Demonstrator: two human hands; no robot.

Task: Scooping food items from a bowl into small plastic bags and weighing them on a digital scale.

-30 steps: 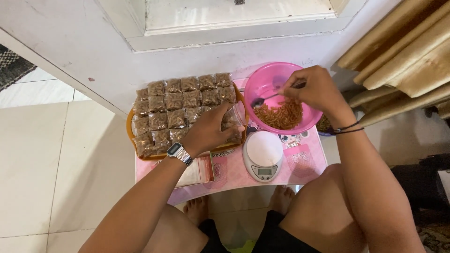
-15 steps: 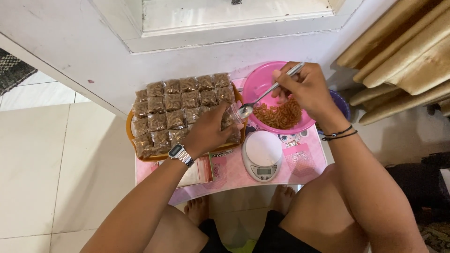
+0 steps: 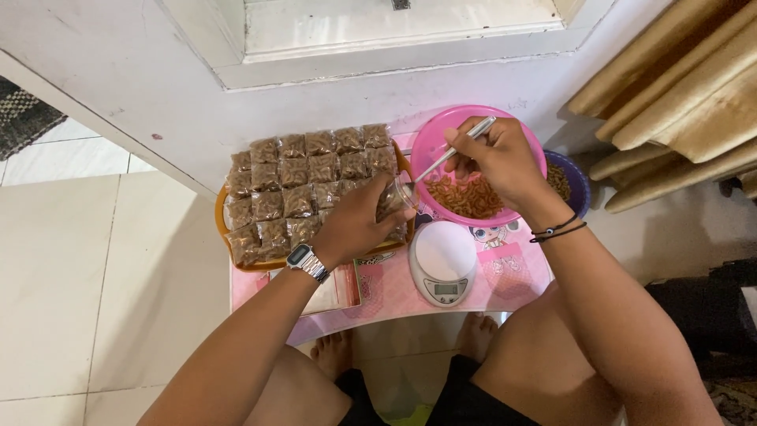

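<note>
Swinging from the pink bowl (image 3: 441, 134) of brown snack, the right hand (image 3: 497, 158), fingers pinched on a metal spoon (image 3: 449, 154), had brought its tip to the small clear bag (image 3: 392, 199) gripped by the left hand (image 3: 355, 225) beside the scale (image 3: 443, 262).

My tray (image 3: 223, 237) of packets (image 3: 303, 180) sits left on the table (image 3: 516, 272); the bowl (image 3: 441, 130) is right of it, the scale (image 3: 443, 260) before the bowl, a second bowl (image 3: 576, 183) farther right.
</note>
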